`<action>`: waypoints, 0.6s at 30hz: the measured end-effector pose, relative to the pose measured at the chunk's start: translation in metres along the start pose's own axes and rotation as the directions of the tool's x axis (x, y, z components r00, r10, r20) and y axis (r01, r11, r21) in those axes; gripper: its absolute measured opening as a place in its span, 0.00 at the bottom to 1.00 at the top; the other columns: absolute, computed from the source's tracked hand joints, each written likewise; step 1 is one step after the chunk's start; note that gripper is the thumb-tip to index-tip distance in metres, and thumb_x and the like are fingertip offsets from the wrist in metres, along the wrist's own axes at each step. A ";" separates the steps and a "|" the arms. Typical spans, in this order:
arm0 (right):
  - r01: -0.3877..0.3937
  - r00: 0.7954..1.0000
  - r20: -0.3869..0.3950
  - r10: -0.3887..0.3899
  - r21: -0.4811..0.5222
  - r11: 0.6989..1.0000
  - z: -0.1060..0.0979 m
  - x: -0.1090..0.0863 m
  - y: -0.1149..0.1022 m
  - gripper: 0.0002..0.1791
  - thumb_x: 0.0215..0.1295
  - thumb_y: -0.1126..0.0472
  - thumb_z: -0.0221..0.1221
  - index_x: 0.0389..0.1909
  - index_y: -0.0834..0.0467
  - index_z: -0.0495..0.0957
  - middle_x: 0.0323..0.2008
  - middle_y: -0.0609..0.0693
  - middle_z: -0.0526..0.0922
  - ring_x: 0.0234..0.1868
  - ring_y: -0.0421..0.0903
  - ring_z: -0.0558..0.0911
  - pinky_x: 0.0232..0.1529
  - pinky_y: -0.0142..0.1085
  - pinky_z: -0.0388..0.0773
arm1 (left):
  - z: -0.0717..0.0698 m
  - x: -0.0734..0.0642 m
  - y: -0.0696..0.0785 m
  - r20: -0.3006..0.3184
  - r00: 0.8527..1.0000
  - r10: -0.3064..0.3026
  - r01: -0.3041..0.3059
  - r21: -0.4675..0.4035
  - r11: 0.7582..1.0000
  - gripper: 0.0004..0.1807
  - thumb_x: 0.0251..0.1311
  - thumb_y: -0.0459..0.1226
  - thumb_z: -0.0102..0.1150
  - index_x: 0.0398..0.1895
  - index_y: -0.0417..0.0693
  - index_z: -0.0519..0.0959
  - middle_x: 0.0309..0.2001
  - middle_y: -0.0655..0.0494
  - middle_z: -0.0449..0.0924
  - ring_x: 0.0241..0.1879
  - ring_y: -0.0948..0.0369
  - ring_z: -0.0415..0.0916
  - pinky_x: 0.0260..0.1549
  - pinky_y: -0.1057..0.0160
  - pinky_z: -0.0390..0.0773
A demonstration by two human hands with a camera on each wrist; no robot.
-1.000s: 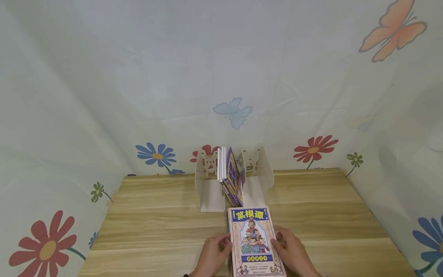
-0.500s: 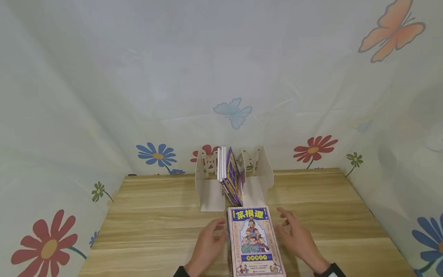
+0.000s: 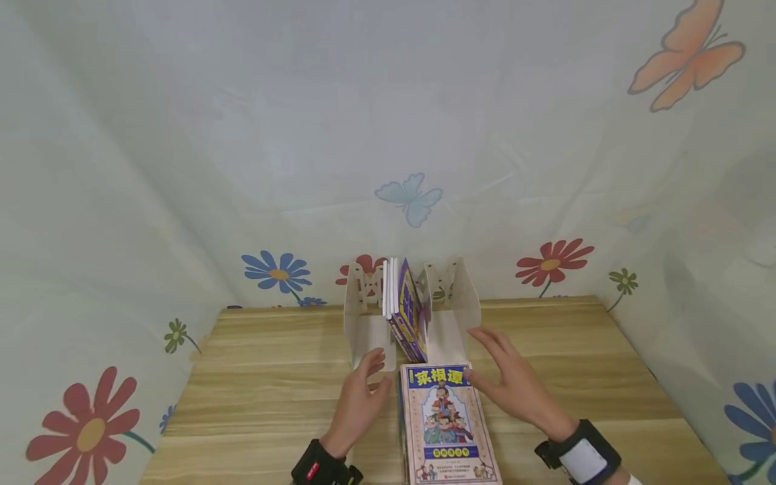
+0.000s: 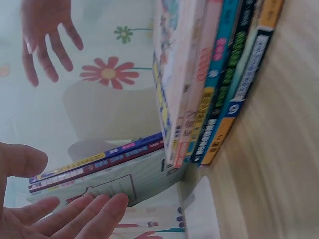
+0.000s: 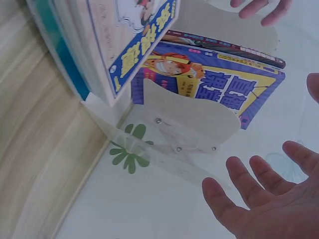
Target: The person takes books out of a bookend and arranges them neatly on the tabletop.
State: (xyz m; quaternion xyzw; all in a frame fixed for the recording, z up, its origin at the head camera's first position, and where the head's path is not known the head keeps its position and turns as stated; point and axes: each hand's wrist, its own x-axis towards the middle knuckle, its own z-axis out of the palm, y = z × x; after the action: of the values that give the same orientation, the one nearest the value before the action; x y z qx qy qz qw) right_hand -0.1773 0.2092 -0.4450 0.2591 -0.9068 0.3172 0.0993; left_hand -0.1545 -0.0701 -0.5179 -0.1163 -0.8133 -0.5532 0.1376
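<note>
A stack of books lies flat on the wooden table, topped by a pink-bordered comic book (image 3: 445,431) with a blue title band. Behind it stands a white folding book rack (image 3: 463,296), where several thin books (image 3: 403,316) lean to one side in the middle. My left hand (image 3: 359,397) hovers left of the stack's far end, fingers extended and holding nothing. On the other side my right hand (image 3: 515,384) is raised, fingers spread toward the rack, its thumb overlapping the top book's corner in the head view. The left wrist view shows the stack's coloured spines (image 4: 214,89).
The wooden table (image 3: 267,377) stretches to both sides of the rack. A pale curtain (image 3: 303,135) printed with flowers and butterflies encloses the back and sides. Dark straps circle both wrists, the right one (image 3: 578,451) carrying a white patch.
Both hands have left the sides of the book stack and moved up and forward toward the rack, their fingers opening. The stack and the leaning books stay in place.
</note>
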 end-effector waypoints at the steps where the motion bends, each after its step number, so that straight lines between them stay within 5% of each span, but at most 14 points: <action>1: -0.007 1.000 0.010 0.007 -0.001 1.000 0.000 0.002 -0.002 0.37 0.59 0.46 0.60 0.67 0.43 0.56 0.66 0.52 0.58 0.60 0.56 0.63 0.49 0.62 0.70 | -0.001 0.004 0.000 -0.011 1.000 0.005 -0.005 0.000 1.000 0.25 0.62 0.35 0.54 0.62 0.47 0.63 0.56 0.43 0.71 0.51 0.50 0.71 0.40 0.58 0.79; 8: 0.053 0.998 0.032 -0.054 0.020 0.998 0.003 0.013 -0.014 0.42 0.56 0.51 0.63 0.69 0.43 0.52 0.68 0.51 0.54 0.62 0.57 0.60 0.52 0.62 0.67 | -0.007 0.026 0.009 -0.055 0.999 0.000 -0.002 -0.051 0.999 0.28 0.64 0.41 0.53 0.66 0.54 0.59 0.56 0.43 0.71 0.54 0.51 0.69 0.42 0.53 0.79; 18: 0.118 0.992 0.040 -0.118 0.001 0.993 0.001 0.018 -0.028 0.45 0.56 0.46 0.62 0.70 0.45 0.50 0.71 0.46 0.47 0.65 0.57 0.55 0.51 0.65 0.65 | -0.006 0.053 0.006 -0.095 0.995 -0.041 0.036 -0.055 0.998 0.29 0.63 0.37 0.54 0.66 0.52 0.59 0.57 0.41 0.70 0.52 0.48 0.70 0.42 0.52 0.78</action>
State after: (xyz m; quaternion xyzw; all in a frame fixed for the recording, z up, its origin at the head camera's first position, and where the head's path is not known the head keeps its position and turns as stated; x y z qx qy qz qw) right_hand -0.1775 0.1827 -0.4244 0.3183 -0.8920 0.3049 0.1000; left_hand -0.2017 -0.0715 -0.4921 -0.0776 -0.7928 -0.5821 0.1628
